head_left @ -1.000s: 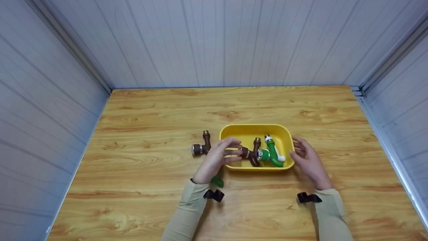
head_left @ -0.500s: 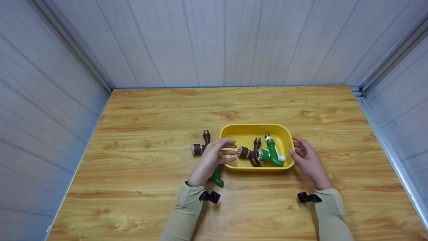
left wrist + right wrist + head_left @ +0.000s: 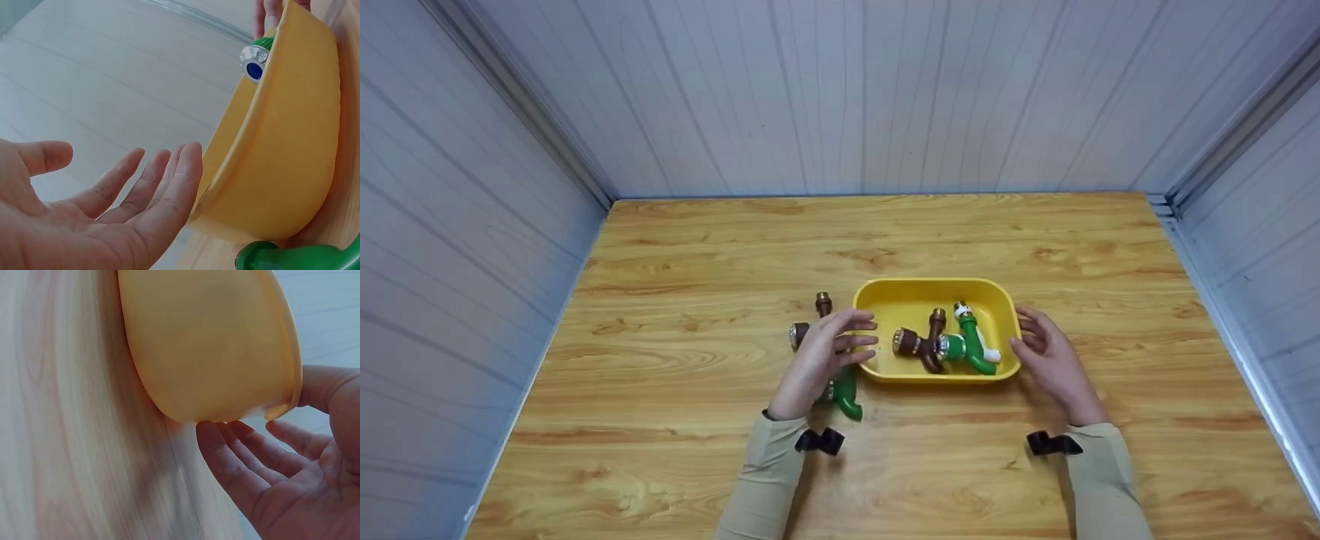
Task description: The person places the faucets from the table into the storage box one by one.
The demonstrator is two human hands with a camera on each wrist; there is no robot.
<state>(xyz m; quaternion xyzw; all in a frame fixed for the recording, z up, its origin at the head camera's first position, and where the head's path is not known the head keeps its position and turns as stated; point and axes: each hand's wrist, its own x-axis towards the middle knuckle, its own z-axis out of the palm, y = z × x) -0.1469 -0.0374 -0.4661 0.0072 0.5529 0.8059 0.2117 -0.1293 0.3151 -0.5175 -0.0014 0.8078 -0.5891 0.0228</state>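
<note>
A yellow plastic bin (image 3: pixel 934 289) holds a brown tap (image 3: pixel 910 342), a green tap (image 3: pixel 973 345) and, partly hidden beneath the green one, a white tap (image 3: pixel 992 355). My right hand (image 3: pixel 1054 365) grips its right end, thumb over the rim and fingertips against the outer wall, as the right wrist view shows. At the left rim hovers my left hand (image 3: pixel 817 365), fingers spread and palm bare in the left wrist view. Beneath and beside this hand lie another brown tap (image 3: pixel 823 303) and another green tap (image 3: pixel 847 394), both partly hidden by it.
The wood-grain table (image 3: pixel 697 262) meets a white panelled wall (image 3: pixel 825 97) at the back, with more panels at both sides. A black wrist mount (image 3: pixel 820 441) sits on the left sleeve, a similar mount (image 3: pixel 1054 443) on the right.
My left hand has drawn back leftward from over the brown tap in the bin to the left rim, uncovering that tap's knob. The right hand and the bin stay put.
</note>
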